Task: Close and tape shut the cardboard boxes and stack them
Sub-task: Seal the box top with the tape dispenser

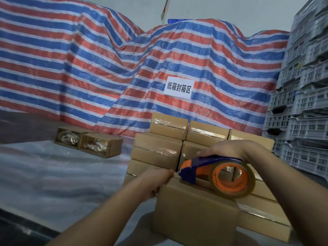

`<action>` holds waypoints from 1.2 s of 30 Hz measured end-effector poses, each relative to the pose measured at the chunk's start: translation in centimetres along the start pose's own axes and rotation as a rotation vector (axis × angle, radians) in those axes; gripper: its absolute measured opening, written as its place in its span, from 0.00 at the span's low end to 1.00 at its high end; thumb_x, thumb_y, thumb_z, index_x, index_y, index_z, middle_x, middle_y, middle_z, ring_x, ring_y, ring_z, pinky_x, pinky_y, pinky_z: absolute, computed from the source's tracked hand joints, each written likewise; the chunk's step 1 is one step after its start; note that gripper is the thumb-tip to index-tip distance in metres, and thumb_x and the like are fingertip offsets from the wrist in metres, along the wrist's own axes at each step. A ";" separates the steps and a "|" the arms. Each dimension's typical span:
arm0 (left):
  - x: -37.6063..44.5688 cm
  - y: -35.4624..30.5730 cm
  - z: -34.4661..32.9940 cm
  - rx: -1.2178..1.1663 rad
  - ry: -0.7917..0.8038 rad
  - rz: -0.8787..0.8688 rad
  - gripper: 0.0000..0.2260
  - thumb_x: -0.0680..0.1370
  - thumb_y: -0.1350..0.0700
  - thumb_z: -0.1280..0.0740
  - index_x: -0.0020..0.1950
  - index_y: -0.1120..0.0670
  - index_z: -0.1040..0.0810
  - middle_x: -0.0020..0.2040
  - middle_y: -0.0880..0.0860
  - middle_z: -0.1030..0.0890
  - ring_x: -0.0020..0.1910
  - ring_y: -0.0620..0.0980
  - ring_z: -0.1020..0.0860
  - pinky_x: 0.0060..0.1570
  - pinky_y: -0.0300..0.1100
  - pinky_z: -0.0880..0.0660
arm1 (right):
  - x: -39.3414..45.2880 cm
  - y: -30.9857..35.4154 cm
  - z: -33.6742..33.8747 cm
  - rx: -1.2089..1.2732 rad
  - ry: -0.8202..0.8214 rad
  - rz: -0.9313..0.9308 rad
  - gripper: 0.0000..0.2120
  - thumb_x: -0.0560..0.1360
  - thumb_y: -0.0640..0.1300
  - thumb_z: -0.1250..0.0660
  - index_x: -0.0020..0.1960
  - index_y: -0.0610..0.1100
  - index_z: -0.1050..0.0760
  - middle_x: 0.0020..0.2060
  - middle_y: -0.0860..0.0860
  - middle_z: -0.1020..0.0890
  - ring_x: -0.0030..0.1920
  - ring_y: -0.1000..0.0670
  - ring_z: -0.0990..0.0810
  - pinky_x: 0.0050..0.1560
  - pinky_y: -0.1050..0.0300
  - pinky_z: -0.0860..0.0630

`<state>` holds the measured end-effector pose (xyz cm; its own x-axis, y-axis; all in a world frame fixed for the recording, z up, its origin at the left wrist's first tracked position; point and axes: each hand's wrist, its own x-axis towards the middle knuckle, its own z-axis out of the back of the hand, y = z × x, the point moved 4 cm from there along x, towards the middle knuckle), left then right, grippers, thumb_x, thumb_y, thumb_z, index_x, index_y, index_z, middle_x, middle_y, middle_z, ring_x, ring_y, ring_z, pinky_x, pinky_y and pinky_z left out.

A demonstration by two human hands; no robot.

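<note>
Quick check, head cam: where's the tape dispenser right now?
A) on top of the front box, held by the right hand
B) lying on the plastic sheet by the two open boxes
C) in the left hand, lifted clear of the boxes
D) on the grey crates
A: the right hand grips the blue and orange tape dispenser from above on the top edge of the front box, while the left hand holds that box's left corner.
</note>
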<state>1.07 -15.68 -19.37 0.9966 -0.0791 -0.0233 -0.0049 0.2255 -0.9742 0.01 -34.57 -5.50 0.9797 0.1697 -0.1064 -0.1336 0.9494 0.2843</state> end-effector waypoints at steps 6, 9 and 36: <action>0.1 0.3 0.1 0.017 0.014 0.073 0.12 0.78 0.43 0.37 0.43 0.51 0.26 0.34 0.50 0.30 0.31 0.45 0.35 0.30 0.37 0.38 | 0.0 -0.3 0.1 0.078 0.140 -0.001 0.22 0.83 0.59 0.44 0.53 0.42 0.23 0.29 0.53 0.21 0.27 0.55 0.24 0.34 0.65 0.26; 0.2 0.1 0.1 0.053 0.007 0.065 0.12 0.78 0.43 0.36 0.42 0.50 0.26 0.35 0.50 0.30 0.32 0.46 0.35 0.31 0.38 0.38 | -0.6 -1.7 0.8 0.148 0.177 -0.004 0.21 0.83 0.59 0.43 0.54 0.42 0.24 0.30 0.52 0.21 0.27 0.55 0.24 0.32 0.65 0.26; -4.5 -3.8 -7.6 1.232 -0.013 -0.769 0.32 0.76 0.28 0.50 0.74 0.43 0.38 0.73 0.47 0.31 0.69 0.48 0.31 0.65 0.48 0.34 | -4.7 -11.9 0.7 0.197 0.174 -0.120 0.21 0.82 0.61 0.44 0.52 0.45 0.24 0.32 0.52 0.22 0.30 0.54 0.25 0.37 0.63 0.26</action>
<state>-4.05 -23.56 -17.30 0.7207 -0.5556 0.4145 0.5862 0.8077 0.0632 -2.89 -46.84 -7.66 0.9442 0.1182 -0.3074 0.0301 0.8986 0.4378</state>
